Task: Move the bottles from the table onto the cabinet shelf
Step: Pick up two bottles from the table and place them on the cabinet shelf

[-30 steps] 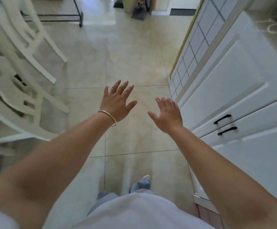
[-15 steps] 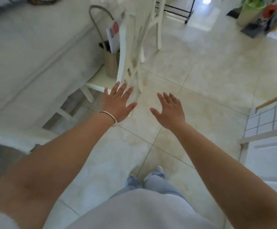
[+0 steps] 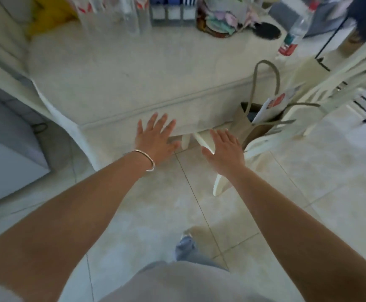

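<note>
Reaching out in head view, left hand and right hand both spread flat, holding nothing | clear bottles far back on table, one bottle near right edge | could tip blurry bottles, or bump bag and chair | wide floor to step.

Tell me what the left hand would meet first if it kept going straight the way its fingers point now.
Probably the near edge of the white cloth-covered table. The left hand, open with fingers spread, points up-frame at that edge; the blurred clear bottles stand far beyond. Depth is unclear from this single view.
</note>
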